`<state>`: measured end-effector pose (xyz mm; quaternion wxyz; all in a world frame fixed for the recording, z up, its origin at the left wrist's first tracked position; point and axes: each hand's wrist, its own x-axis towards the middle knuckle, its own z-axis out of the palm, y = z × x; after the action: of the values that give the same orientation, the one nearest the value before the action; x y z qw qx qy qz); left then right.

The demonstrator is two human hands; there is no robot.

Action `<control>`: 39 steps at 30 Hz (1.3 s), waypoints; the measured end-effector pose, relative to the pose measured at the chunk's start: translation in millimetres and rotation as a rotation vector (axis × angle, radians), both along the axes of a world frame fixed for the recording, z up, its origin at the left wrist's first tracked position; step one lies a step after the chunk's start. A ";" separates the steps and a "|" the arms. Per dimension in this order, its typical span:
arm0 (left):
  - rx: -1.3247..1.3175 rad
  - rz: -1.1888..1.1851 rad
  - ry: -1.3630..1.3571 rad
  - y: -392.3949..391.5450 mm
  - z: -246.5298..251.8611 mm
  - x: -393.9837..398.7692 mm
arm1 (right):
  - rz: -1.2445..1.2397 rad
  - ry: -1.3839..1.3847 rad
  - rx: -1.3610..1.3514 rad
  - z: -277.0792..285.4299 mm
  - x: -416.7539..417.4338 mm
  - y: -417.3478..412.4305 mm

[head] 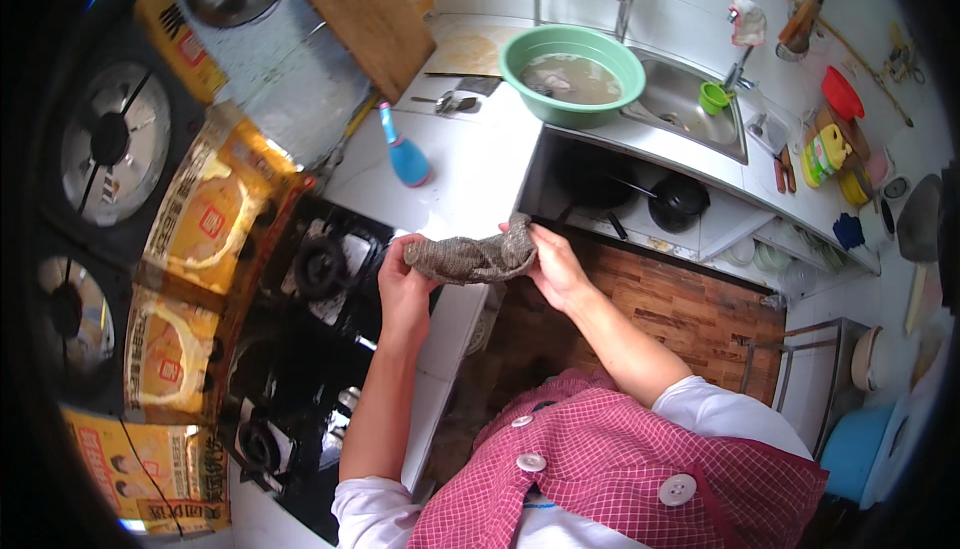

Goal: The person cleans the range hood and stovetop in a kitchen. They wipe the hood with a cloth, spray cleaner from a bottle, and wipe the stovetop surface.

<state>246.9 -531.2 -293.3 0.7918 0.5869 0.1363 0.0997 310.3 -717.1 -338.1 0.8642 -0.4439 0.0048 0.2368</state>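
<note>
A damp-looking grey-brown cloth [472,258], bunched lengthwise, is stretched between my two hands above the counter's front edge. My left hand [405,275] grips its left end, near the black gas stove [300,369]. On the other end, my right hand [553,262] holds the cloth, which is folded upward there. Beyond them a blue spray bottle [408,157] stands on the white tiled counter [465,174]. A green plastic basin [574,110] of murky water, with cloth in it, sits by the sink.
The steel sink [675,114] has a small green cup [713,97] by its tap. A wooden board [375,24] leans at the back left. Black pans [677,202] lie on the shelf under the counter. A metal utensil [446,103] rests near the basin.
</note>
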 end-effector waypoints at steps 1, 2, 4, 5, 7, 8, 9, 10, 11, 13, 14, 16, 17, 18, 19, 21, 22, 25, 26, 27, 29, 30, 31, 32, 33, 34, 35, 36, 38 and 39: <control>0.005 -0.020 -0.005 -8.8 -0.8 18.5 | -0.007 0.012 -0.020 -3.9 14.2 -16.0; 0.026 -0.028 0.031 -22.9 5.2 36.1 | -0.047 0.006 -0.042 -7.5 28.2 -34.3; -0.022 -0.067 -0.036 -36.8 -1.6 69.1 | -0.098 0.001 0.007 -12.0 49.3 -64.6; -0.034 -0.102 -0.075 -40.3 -3.9 85.6 | -0.125 0.000 0.041 -13.1 58.7 -79.2; -0.005 -0.179 -0.117 -48.3 -0.3 119.1 | -0.213 -0.004 0.058 -8.5 76.9 -101.5; 0.003 -0.203 -0.134 -52.3 1.6 137.0 | -0.240 0.008 0.068 -3.5 88.1 -111.2; 0.005 -0.224 -0.152 -55.3 3.8 154.5 | -0.268 -0.003 0.077 2.0 101.4 -118.5; -0.021 -0.231 -0.167 -58.2 5.7 171.7 | -0.291 -0.045 0.077 8.2 114.7 -124.1; -0.038 -0.247 -0.171 -60.0 6.7 191.3 | -0.312 -0.091 0.075 15.2 129.6 -129.6; -0.061 -0.286 -0.226 -66.1 14.5 231.7 | -0.380 -0.105 0.071 32.4 167.9 -138.0; -0.058 -0.277 -0.270 -69.3 17.5 251.8 | -0.373 -0.180 0.089 45.1 187.3 -140.7; 0.008 -0.229 -0.363 -79.3 28.1 287.7 | -0.452 -0.322 0.054 62.8 232.5 -146.5; 0.068 -0.227 -0.429 -81.2 32.8 305.6 | -0.444 -0.431 0.046 66.0 258.6 -151.8; 0.187 -0.227 -0.512 -78.2 30.2 328.4 | -0.477 -0.502 -0.054 69.4 281.6 -153.9; 0.309 -0.224 -0.593 -73.0 20.9 349.6 | -0.509 -0.574 -0.154 71.2 302.3 -156.1; 0.532 -0.297 -0.554 -76.9 -4.6 392.8 | -0.557 -0.556 -0.765 51.7 344.9 -184.8; 0.749 -0.315 -0.404 -72.6 -11.9 399.8 | -0.429 -0.608 -1.236 48.7 355.0 -192.4; 0.988 -0.389 -0.347 -61.6 -35.7 414.1 | -0.080 -0.500 -1.790 50.2 365.8 -177.2; 0.982 -0.407 -0.314 -64.1 -41.3 420.5 | 0.005 -0.419 -1.825 51.3 370.3 -173.5; 0.975 -0.425 -0.280 -69.5 -46.5 427.3 | 0.031 -0.445 -1.817 44.4 381.2 -171.8; 0.969 -0.452 -0.247 -83.8 -58.4 445.2 | 0.086 -0.499 -1.794 19.0 404.4 -169.3; 1.036 -0.523 -0.230 -92.5 -64.9 456.5 | 0.130 -0.557 -1.813 0.7 416.8 -168.1; 1.102 -0.594 -0.210 -102.1 -71.6 465.3 | 0.262 -0.530 -1.890 -22.2 429.9 -165.1; 1.185 -0.680 -0.170 -114.4 -77.7 472.9 | 0.386 -0.502 -1.964 -46.8 445.9 -163.5; 1.266 -0.767 -0.136 -128.4 -82.4 481.4 | 0.590 -0.530 -1.991 -73.6 456.6 -165.0; 1.298 -0.903 -0.102 -136.0 -88.0 487.5 | 0.769 -0.558 -1.939 -79.5 455.4 -153.0; 1.347 -1.004 -0.119 -141.0 -109.1 495.4 | 0.944 -0.578 -1.917 -88.3 456.2 -142.9; 1.379 -1.009 -0.047 -143.6 -126.1 493.6 | 0.819 -0.541 -1.871 -73.1 447.9 -126.2; 1.486 -1.027 0.054 -155.0 -132.2 490.3 | 0.859 -0.618 -1.852 -70.9 464.2 -126.6; 1.559 -1.021 0.103 -158.2 -129.9 489.9 | 0.833 -0.643 -1.822 -62.8 473.1 -129.2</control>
<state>736.7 -689.4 -423.2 0.1151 0.9452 -0.2088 -0.2232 783.4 -846.3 -400.9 0.0145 -0.9344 -0.2016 0.2932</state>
